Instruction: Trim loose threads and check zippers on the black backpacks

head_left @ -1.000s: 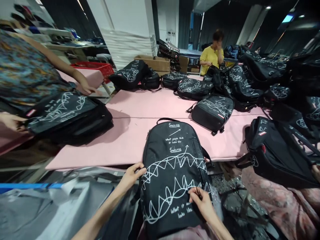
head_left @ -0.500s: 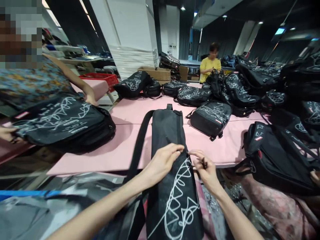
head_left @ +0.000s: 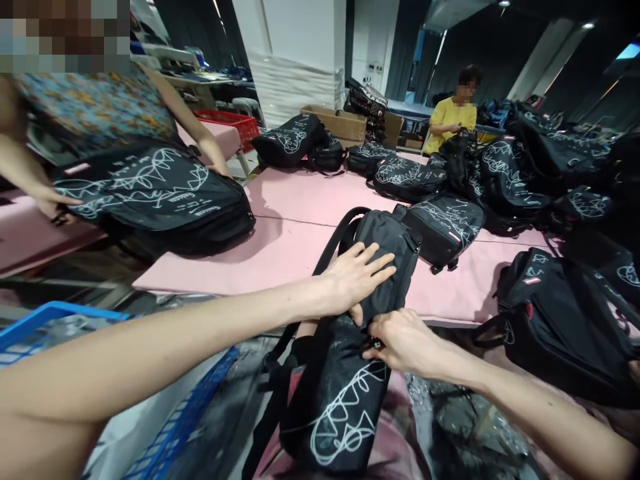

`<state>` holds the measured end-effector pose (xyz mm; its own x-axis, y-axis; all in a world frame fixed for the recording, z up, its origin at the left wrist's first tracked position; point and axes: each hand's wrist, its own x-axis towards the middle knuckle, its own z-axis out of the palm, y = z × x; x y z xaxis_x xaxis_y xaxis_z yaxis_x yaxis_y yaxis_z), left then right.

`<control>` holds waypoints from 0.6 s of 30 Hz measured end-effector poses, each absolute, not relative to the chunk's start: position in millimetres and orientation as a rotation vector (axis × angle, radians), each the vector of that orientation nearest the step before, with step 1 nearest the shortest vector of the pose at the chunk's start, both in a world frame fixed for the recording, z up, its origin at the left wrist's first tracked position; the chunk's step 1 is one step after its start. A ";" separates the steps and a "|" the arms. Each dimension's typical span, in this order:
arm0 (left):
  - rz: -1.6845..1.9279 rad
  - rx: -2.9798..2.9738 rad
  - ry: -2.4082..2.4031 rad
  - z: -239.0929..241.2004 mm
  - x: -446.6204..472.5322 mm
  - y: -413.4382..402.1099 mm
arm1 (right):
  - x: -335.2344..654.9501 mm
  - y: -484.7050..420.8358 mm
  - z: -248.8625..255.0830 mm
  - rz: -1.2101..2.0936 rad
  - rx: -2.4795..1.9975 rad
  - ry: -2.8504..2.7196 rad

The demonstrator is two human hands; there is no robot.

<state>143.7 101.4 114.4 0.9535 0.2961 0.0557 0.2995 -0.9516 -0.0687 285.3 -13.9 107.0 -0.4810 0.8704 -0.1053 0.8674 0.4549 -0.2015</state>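
A black backpack [head_left: 345, 393] with white scribble print stands on its edge in front of me, its top leaning on the pink table [head_left: 295, 247]. My left hand [head_left: 357, 277] lies spread on the bag's upper side, thumb tucked under. My right hand [head_left: 403, 341] pinches the bag's side seam just below, probably at a zipper, though the fingertips hide it. A black shoulder strap [head_left: 333, 243] arcs up on the bag's left.
A person in a patterned top at the left holds another black backpack [head_left: 155, 197]. Several more backpacks [head_left: 440, 223] cover the table's back and right. A person in yellow [head_left: 453, 117] sits at the far end. A blue crate [head_left: 30, 327] is at my lower left.
The backpack went from lying flat, print up, to standing on its edge. My left hand moved up onto its upper side; my right hand shifted to the side seam. My view swung left.
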 end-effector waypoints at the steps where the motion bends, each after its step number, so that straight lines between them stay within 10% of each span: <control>1: -0.079 -3.024 -0.473 110.1 143.9 98.3 | 280.4 -16.4 103.0 0.341 -1.545 -2.663; 14: -0.632 -3.105 -0.669 94.1 92.6 70.4 | 267.7 -27.1 76.6 0.519 -1.011 -2.564; 18: -0.723 -3.462 -1.457 99.1 62.7 20.2 | 271.6 -35.6 74.4 0.364 -1.101 -2.568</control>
